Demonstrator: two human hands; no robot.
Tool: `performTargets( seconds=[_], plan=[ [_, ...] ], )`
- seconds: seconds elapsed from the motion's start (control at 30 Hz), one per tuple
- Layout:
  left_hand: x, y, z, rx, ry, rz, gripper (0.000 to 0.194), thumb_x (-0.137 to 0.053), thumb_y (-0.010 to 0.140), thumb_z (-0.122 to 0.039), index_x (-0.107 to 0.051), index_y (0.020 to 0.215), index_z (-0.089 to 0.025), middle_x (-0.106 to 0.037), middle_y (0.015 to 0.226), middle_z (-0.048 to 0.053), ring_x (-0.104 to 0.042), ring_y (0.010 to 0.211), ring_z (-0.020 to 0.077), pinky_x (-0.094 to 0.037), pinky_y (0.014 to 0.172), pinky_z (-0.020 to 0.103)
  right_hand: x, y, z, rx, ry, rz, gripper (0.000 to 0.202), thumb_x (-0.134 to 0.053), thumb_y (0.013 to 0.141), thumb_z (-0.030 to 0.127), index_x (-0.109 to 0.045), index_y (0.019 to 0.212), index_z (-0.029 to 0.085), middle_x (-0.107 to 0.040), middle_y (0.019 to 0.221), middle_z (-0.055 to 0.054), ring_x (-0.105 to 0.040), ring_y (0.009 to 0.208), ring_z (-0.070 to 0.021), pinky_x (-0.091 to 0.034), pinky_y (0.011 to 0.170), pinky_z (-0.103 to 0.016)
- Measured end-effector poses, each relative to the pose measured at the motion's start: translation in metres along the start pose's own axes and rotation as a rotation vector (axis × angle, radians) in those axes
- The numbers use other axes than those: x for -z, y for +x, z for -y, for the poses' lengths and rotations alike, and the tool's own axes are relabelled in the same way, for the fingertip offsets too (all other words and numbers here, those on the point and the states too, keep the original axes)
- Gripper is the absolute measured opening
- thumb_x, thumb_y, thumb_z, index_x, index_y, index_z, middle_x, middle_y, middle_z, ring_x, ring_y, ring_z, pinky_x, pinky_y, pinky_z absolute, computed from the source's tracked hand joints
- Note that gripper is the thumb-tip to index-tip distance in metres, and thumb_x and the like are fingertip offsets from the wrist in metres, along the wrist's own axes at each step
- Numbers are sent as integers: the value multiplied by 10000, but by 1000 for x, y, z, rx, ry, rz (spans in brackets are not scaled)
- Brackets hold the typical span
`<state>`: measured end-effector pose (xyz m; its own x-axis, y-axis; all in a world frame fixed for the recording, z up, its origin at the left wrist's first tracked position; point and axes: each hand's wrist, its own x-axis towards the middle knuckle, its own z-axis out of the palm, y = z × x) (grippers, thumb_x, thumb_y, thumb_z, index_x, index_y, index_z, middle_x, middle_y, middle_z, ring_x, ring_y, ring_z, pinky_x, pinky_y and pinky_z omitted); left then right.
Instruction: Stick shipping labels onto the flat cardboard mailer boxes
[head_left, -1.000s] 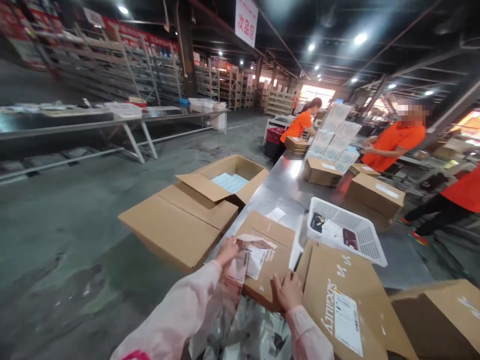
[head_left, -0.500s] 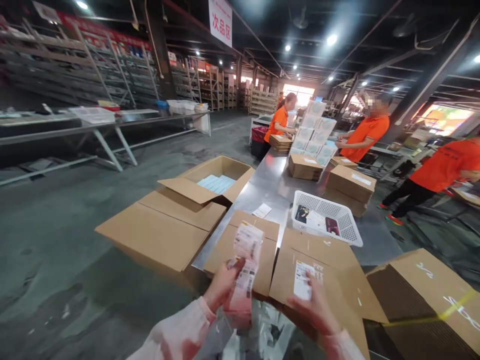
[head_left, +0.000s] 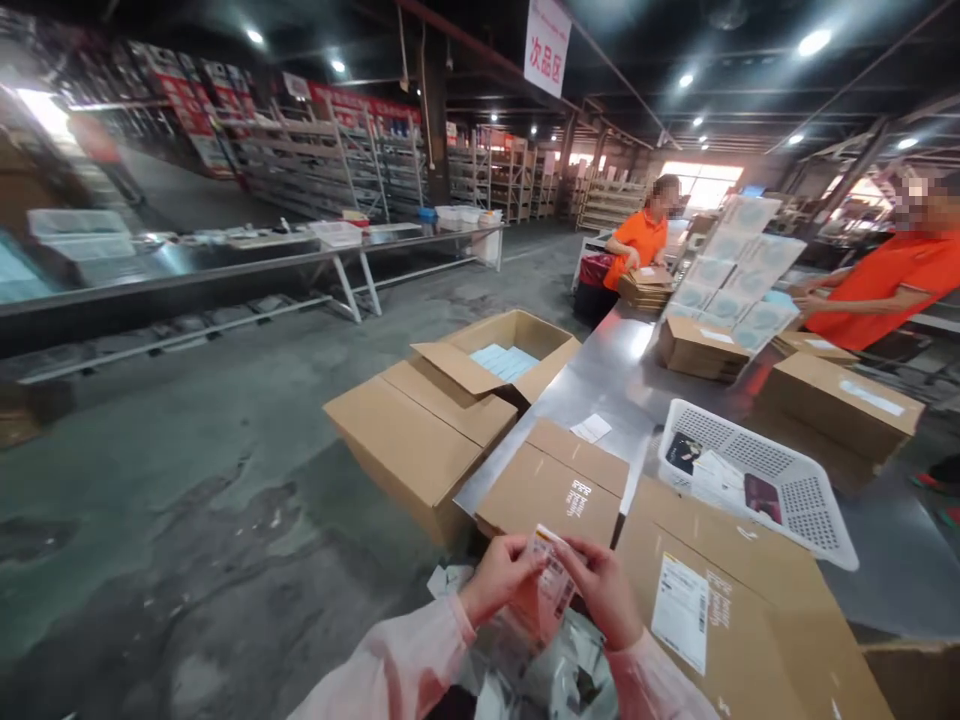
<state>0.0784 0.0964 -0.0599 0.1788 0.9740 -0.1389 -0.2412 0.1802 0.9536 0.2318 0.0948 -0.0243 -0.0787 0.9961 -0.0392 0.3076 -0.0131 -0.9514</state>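
Observation:
A strip of printed shipping labels (head_left: 551,590) is pinched between both my hands, its lower end hanging down. My left hand (head_left: 501,578) grips its left edge near the top, fingers closed. On the other edge, my right hand (head_left: 604,590) is closed with thumb and fingers on the strip. Just beyond them lies a flat brown carton (head_left: 544,475) with white print. To the right, a larger carton (head_left: 739,600) bears a white label (head_left: 680,612) stuck flat on its top.
A white basket (head_left: 814,500) holding cards and papers stands on the metal table (head_left: 637,400). Left of it, an open box (head_left: 525,330) contains light-blue packs. Crumpled backing paper (head_left: 577,660) sits below my hands. Two people in orange work across the table, near stacked white boxes (head_left: 739,260).
My right hand has left the label on the right carton and moved left onto the label strip. My left hand has lowered the strip. The view has turned left.

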Motion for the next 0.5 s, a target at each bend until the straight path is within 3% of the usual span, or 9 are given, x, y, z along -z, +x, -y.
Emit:
performTargets(
  seconds=[0.17,0.27,0.4,0.5],
  plan=[
    [-5,5,21,-17,-1,-285,468,-725,563,-559,-484,500,-162,-466,486,-52,-410,511,96,-338,522,226,-5,12,-7,38,-174,-3,362,-629,710,507,-750,873,207,-750,879,-83,-687,825,-280,-532,750,-367],
    [-1,16,33,4,-23,-352,496,-746,546,-527,-391,469,-189,-377,443,-80,-359,473,81,-302,477,215,-11,26,-24,29,-167,4,346,-616,722,507,-741,791,193,-739,793,-85,-682,769,-256,-535,720,-350],
    [15,31,54,148,-180,-141,424,-825,471,-396,-640,754,-139,-646,663,4,-563,623,154,-449,625,263,-11,82,-51,122,-409,-138,247,-636,705,428,-722,674,198,-695,918,-93,-644,899,-244,-503,839,-360],
    [34,25,76,241,-212,-12,491,-832,467,-385,-705,849,-103,-708,784,84,-635,761,235,-479,772,344,-10,137,-67,76,-567,-245,238,-632,710,403,-710,655,185,-635,1089,-127,-601,1002,-276,-453,925,-412]
  ],
)
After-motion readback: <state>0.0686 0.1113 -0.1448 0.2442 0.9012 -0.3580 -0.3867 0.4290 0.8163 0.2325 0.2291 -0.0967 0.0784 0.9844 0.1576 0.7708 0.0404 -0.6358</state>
